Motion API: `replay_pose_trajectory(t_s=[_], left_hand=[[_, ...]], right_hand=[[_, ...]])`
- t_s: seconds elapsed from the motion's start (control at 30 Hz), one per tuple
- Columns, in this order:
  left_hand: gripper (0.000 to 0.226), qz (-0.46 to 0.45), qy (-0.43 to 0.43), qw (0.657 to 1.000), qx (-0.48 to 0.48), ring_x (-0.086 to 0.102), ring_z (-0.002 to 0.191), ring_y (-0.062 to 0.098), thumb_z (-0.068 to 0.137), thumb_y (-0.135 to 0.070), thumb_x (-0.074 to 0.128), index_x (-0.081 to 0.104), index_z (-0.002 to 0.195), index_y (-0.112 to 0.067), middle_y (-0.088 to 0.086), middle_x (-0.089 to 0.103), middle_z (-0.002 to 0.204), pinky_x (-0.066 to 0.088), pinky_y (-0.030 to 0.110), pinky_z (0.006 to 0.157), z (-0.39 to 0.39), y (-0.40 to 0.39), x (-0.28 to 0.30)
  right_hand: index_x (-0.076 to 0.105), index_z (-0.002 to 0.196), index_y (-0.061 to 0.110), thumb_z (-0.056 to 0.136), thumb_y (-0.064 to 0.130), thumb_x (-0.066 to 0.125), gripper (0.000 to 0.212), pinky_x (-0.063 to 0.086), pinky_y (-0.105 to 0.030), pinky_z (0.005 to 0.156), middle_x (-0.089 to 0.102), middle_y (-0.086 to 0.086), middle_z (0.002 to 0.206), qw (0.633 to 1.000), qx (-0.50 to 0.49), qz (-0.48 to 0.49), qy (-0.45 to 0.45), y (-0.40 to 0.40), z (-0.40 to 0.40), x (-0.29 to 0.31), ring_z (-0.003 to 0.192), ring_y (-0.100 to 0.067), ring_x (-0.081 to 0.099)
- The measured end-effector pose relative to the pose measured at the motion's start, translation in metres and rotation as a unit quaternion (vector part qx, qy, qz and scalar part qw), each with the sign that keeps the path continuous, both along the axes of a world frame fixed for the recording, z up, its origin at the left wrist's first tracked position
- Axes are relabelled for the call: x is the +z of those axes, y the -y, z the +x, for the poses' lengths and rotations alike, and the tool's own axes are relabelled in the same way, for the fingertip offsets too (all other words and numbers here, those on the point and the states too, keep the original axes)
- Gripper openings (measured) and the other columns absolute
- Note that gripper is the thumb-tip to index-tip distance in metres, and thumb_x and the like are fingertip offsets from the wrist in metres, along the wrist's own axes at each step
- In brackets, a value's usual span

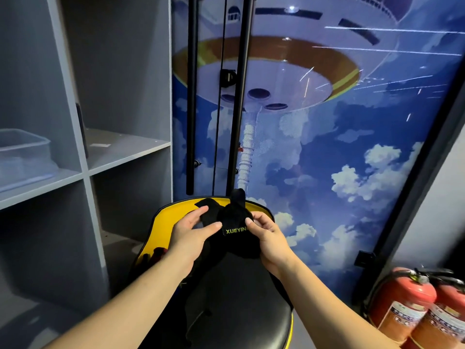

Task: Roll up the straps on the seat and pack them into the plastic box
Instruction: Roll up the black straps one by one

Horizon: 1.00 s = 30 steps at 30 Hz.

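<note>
A black strap (232, 217) with a green "XUEYIN" label is partly rolled into a thick bundle above the seat (241, 306), a black cushion with a yellow back. My left hand (192, 229) pinches a loose flap of the strap on its left side. My right hand (266, 233) grips the bundle on its right side, thumb by the label. More of the black strap hangs down from the bundle toward the cushion. The clear plastic box (24, 152) stands on the grey shelf at the far left, apart from both hands.
A grey shelf unit (85, 172) with open compartments fills the left. Two black poles (192, 96) rise behind the seat in front of a blue sky mural (327, 147). Two red fire extinguishers (412, 308) stand at the lower right.
</note>
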<state>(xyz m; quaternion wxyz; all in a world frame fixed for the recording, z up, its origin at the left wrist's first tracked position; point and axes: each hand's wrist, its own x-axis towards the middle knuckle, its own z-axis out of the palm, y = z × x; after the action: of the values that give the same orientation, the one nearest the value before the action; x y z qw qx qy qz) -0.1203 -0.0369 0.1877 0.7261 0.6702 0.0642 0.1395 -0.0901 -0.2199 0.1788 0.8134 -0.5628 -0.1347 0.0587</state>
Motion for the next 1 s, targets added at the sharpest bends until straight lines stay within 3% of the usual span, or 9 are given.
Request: replay_pose_trajectory(t_s=[0.17, 0.27, 0.4, 0.47, 0.7, 0.8, 0.87, 0.93, 1.0], left_hand=[[0.064, 0.031, 0.017, 0.999, 0.021, 0.051, 0.119, 0.004, 0.076, -0.003, 0.083, 0.063, 0.132, -0.027, -0.011, 0.060, 0.129, 0.040, 0.024, 0.096, -0.001, 0.012, 0.001], [0.061, 0.040, 0.014, 0.999, 0.030, 0.059, 0.119, 0.009, 0.076, -0.001, 0.083, 0.066, 0.127, -0.029, -0.011, 0.065, 0.126, 0.047, 0.032, 0.103, 0.001, 0.015, -0.001], [0.061, 0.058, 0.010, 0.998, 0.027, 0.059, 0.117, 0.009, 0.075, 0.002, 0.082, 0.066, 0.126, -0.027, -0.009, 0.065, 0.127, 0.046, 0.028, 0.100, 0.001, 0.009, 0.000], [0.060, 0.062, 0.004, 0.998, 0.025, 0.060, 0.118, 0.012, 0.074, 0.002, 0.083, 0.067, 0.123, -0.029, -0.008, 0.065, 0.127, 0.048, 0.032, 0.102, 0.001, 0.006, -0.003], [0.058, 0.052, 0.006, 0.999, 0.011, 0.063, 0.117, 0.014, 0.073, 0.000, 0.084, 0.068, 0.114, -0.038, -0.008, 0.067, 0.126, 0.051, 0.041, 0.104, -0.002, 0.002, -0.006], [0.049, 0.042, 0.011, 0.999, 0.002, 0.059, 0.121, 0.010, 0.077, -0.009, 0.084, 0.070, 0.118, -0.033, -0.009, 0.066, 0.127, 0.049, 0.039, 0.106, -0.003, 0.000, -0.002], [0.030, 0.005, 0.016, 1.000, -0.001, 0.062, 0.118, 0.010, 0.085, -0.016, 0.079, 0.074, 0.111, -0.030, -0.009, 0.071, 0.120, 0.049, 0.037, 0.104, -0.005, -0.002, 0.004], [0.020, -0.014, 0.020, 1.000, 0.004, 0.066, 0.114, 0.016, 0.093, -0.011, 0.069, 0.076, 0.101, -0.027, -0.005, 0.075, 0.110, 0.051, 0.042, 0.104, -0.006, -0.005, 0.009], [0.025, -0.016, 0.012, 1.000, 0.012, 0.067, 0.110, 0.022, 0.094, -0.003, 0.064, 0.073, 0.097, -0.025, 0.000, 0.075, 0.108, 0.051, 0.048, 0.101, -0.004, -0.007, 0.015]], right_hand=[[0.064, 0.107, 0.011, 0.099, 0.012, 0.058, 0.010, 0.055, -0.037, 0.074, 0.070, -0.016, 0.100, 1.000, 0.009, 0.004, -0.012, -0.006, -0.004, -0.001, 0.087, -0.028, 0.067], [0.060, 0.117, 0.001, 0.099, 0.010, 0.058, 0.021, 0.056, -0.037, 0.078, 0.070, -0.018, 0.103, 1.000, 0.012, -0.002, -0.019, -0.009, -0.006, 0.000, 0.091, -0.030, 0.067], [0.066, 0.105, 0.006, 0.094, 0.012, 0.067, 0.012, 0.054, -0.031, 0.076, 0.071, -0.010, 0.093, 0.997, -0.049, -0.060, -0.008, -0.006, -0.001, 0.001, 0.087, -0.024, 0.066], [0.070, 0.103, 0.008, 0.092, 0.015, 0.071, 0.013, 0.053, -0.032, 0.081, 0.073, -0.008, 0.094, 0.993, -0.069, -0.094, 0.009, -0.004, 0.001, 0.002, 0.089, -0.020, 0.067], [0.074, 0.096, 0.010, 0.087, 0.013, 0.077, 0.009, 0.053, -0.018, 0.070, 0.076, 0.000, 0.085, 0.984, -0.074, -0.156, 0.051, -0.007, -0.002, 0.010, 0.079, -0.010, 0.071], [0.074, 0.095, 0.008, 0.089, 0.010, 0.074, 0.007, 0.051, -0.016, 0.068, 0.075, 0.002, 0.082, 0.981, -0.071, -0.170, 0.060, -0.006, -0.003, 0.013, 0.075, -0.006, 0.069], [0.073, 0.096, 0.005, 0.091, 0.011, 0.072, 0.007, 0.051, -0.018, 0.072, 0.074, 0.000, 0.085, 0.980, -0.073, -0.173, 0.073, -0.006, -0.003, 0.016, 0.077, -0.008, 0.067], [0.073, 0.095, 0.007, 0.093, 0.011, 0.069, 0.006, 0.051, -0.019, 0.074, 0.074, 0.000, 0.087, 0.981, -0.074, -0.162, 0.076, -0.004, -0.004, 0.021, 0.080, -0.009, 0.067], [0.074, 0.093, 0.009, 0.095, 0.010, 0.066, 0.008, 0.052, -0.021, 0.074, 0.074, -0.001, 0.088, 0.986, -0.072, -0.137, 0.068, -0.003, -0.007, 0.028, 0.082, -0.010, 0.067]])
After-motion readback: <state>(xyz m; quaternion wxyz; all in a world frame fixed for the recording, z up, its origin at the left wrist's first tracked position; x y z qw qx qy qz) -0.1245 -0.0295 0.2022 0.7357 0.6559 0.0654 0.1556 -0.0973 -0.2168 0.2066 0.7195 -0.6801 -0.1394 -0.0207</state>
